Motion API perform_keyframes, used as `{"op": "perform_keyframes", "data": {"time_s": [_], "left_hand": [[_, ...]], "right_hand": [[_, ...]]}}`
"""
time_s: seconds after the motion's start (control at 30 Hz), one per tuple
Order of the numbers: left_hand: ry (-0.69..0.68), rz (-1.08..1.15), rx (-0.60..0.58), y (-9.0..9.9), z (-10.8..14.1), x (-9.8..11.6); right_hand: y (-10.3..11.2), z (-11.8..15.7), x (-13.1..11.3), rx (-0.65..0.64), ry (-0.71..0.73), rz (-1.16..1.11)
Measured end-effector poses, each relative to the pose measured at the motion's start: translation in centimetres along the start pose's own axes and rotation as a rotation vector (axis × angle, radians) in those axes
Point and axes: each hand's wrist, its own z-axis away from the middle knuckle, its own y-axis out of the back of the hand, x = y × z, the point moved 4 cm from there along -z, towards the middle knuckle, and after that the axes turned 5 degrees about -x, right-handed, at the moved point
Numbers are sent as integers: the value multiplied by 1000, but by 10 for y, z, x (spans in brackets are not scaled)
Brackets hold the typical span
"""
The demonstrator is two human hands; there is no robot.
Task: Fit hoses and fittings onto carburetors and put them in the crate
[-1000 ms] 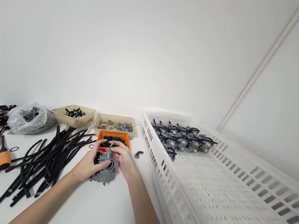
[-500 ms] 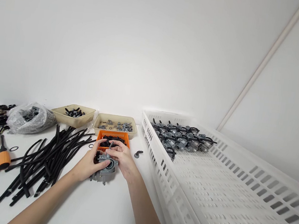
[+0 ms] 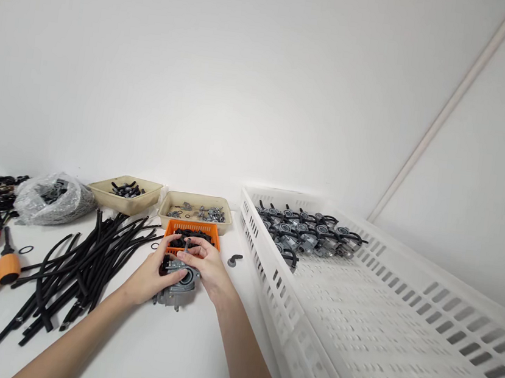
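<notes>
In the head view, the left hand [image 3: 147,277] and right hand [image 3: 206,266] both close around a carburetor [image 3: 179,284], holding it just in front of an orange basket [image 3: 192,229] (whether its base touches the table [image 3: 159,349] is hard to tell). Black hoses [image 3: 80,278] lie to the left; a white crate [image 3: 264,264] holding more carburetors [image 3: 306,235] sits to the right.

The long crate [image 3: 278,296] is white with rows of oblong slots; the small basket [image 3: 192,226] is orange with a grid of slits; the hoses [image 3: 68,273] are black; the carburetor [image 3: 175,295] is dull grey; the trays [image 3: 197,198] are beige.
</notes>
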Motion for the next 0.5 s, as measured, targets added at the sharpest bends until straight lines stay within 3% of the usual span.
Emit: {"op": "perform_keyframes", "data": {"time_s": [0.5], "left_hand": [[25,-75,16,1,1,3]], "right_hand": [[-5,3,-6,-17,-54,-73]]}}
